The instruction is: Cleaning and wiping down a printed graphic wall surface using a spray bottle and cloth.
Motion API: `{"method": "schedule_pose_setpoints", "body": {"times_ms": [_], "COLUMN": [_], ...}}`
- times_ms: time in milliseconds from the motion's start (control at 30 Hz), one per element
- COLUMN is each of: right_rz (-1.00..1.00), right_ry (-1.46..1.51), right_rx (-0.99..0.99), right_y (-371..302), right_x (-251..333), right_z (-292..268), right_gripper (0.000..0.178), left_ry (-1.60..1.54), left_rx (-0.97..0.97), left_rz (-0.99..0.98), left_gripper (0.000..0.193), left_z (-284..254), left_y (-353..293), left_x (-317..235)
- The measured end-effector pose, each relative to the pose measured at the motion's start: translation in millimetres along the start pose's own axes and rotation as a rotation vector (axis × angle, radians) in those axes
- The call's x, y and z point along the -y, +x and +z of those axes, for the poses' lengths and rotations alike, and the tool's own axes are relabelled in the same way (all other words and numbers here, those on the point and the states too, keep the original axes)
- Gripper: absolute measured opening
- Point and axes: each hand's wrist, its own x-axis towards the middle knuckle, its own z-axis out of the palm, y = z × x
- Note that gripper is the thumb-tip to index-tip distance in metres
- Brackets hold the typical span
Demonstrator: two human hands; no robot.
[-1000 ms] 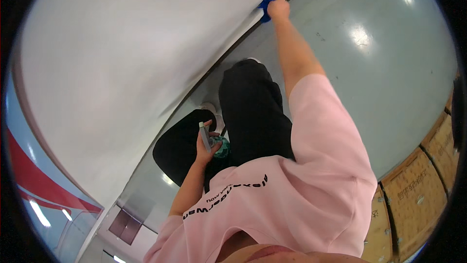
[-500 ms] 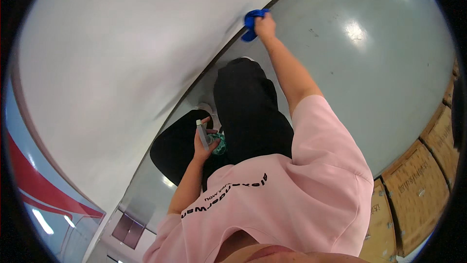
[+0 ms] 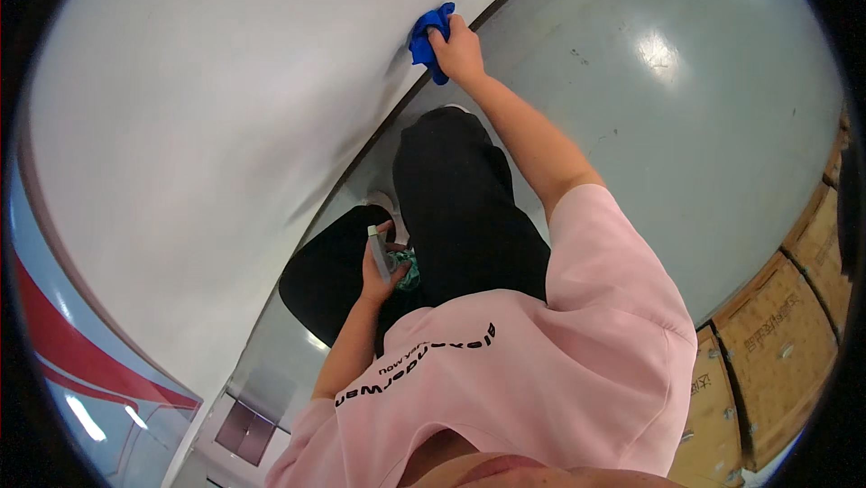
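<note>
A bunched blue cloth point(image 3: 428, 41) is gripped in my right hand point(image 3: 460, 53), out at the end of my stretched arm. The cloth lies against the lower part of the white wall point(image 3: 225, 82), just above its dark bottom edge. Close to my body, between my knees, my left hand point(image 3: 379, 270) is wrapped round a spray bottle with a grey trigger head point(image 3: 379, 252). Part of the bottle's greenish body point(image 3: 408, 271) shows beside the fingers; the rest is hidden by my hand and leg.
Smooth grey floor point(image 3: 631, 163) stretches to the right of the wall. Several wooden crates point(image 3: 771, 353) line the lower right. A curved blue and red panel point(image 3: 68, 335) is at the far left. My bent knees in black trousers point(image 3: 460, 199) are beside the wall.
My right hand has carried the blue cloth leftward and slightly up, from the wall's bottom edge onto the white surface. My left hand with the spray bottle has hardly moved.
</note>
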Motion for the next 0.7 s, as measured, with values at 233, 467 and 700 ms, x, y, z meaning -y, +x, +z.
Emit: {"method": "schedule_pose_setpoints", "body": {"times_ms": [233,467,700], "right_rz": [0.373,0.518,0.207], "right_ry": [-0.097,-0.192,-0.167], "right_rx": [-0.088,-0.052,0.128], "right_y": [53,79,23], "right_x": [-48,-85,-39], "right_z": [9,9,4], "right_gripper": [0.034,0.036,0.031], "left_ry": [-0.021,-0.115,-0.095], "left_rx": [-0.041,-0.019,-0.011], "left_rz": [-0.017,-0.055,-0.016], "left_gripper": [0.084,0.083,0.083], "left_z": [6,3,0], "left_y": [4,-2,-3], "left_x": [2,19,5]}}
